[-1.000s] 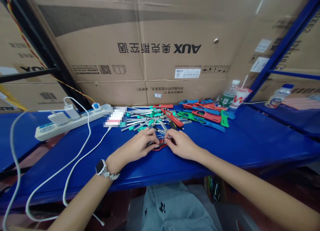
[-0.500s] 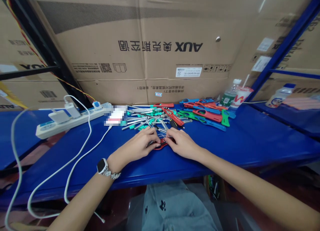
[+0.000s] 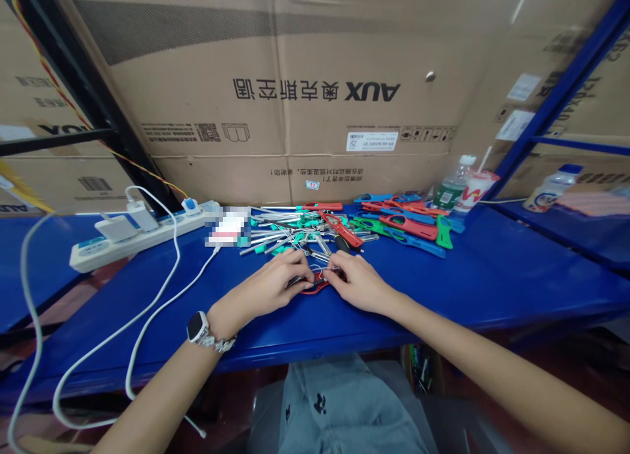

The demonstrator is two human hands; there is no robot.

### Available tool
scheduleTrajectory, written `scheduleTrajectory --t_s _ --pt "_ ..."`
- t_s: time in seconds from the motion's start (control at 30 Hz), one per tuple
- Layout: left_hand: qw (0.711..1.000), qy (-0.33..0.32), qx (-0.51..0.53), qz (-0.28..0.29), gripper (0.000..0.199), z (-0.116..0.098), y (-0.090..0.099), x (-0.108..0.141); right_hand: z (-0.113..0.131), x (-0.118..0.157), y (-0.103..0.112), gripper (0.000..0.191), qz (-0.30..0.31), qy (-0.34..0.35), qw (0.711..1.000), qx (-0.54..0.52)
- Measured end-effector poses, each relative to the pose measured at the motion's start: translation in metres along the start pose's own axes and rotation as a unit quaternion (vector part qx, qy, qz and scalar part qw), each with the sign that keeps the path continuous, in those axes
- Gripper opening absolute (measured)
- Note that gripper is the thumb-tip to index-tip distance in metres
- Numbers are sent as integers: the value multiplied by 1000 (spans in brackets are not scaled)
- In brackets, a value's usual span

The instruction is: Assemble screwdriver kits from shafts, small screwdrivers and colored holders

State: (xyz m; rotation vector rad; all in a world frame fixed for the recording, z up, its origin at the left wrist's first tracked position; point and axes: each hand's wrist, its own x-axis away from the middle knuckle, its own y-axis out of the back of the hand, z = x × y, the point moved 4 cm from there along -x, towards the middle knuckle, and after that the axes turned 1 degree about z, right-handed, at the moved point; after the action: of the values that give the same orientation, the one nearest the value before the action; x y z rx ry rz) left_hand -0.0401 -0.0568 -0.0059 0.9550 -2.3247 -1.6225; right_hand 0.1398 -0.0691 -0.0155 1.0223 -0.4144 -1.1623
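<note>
A red lighter casing lies low over the blue table, partly covered by my fingers. My left hand, with a watch on its wrist, is closed in a pinch at the casing's left part. From the other side my right hand is pinched closed on its right part. A thin pale wire loops up between the fingertips; small parts inside the casing are hidden. Just beyond my hands sits a pile of metal lighter tubes with teal ends. A black-and-yellow handle pokes out near my right fingers.
Red, blue and green lighters are heaped at the back right, by a bottle and a cup. A power strip with white cables occupies the left. Cardboard boxes wall off the back.
My left fingertips and the red casing have shifted very slightly left. My right hand stays nearly where it was.
</note>
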Motion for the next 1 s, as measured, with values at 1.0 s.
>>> scheduleTrajectory --t_s 1.0 --pt "999 15 4 -49 13 5 -5 -5 -5 -7 6 6 71 -23 988 -136"
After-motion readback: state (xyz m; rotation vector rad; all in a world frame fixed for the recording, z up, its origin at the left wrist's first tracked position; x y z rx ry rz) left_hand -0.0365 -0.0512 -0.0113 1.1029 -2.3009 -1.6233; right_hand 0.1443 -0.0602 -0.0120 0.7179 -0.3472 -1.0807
